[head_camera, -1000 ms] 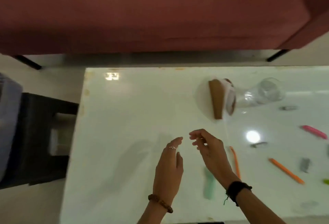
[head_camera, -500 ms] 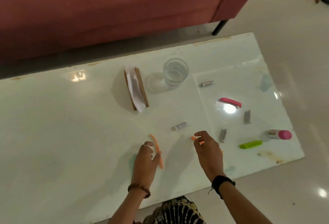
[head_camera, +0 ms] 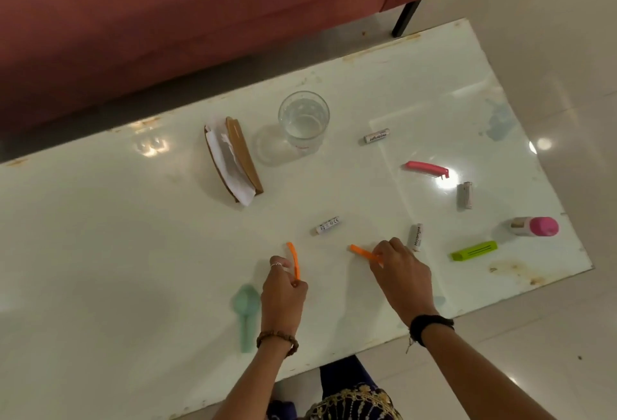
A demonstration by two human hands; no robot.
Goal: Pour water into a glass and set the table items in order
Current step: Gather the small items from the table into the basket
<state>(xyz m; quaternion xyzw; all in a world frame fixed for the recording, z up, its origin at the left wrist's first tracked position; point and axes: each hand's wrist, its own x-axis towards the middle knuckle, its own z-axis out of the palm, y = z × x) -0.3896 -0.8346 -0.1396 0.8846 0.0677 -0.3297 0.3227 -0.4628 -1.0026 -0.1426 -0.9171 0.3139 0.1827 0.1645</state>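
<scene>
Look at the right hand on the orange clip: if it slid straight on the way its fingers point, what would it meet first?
The right hand points up-left along the orange clip. Beyond the clip's tip, the nearest battery probably lies first in line, though it could pass just beside it.

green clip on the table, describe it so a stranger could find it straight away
On the white table, look at the right end, near the front edge. The green clip lies flat just in front of the pink-capped bottle. It is the only lime-green item there.
</scene>
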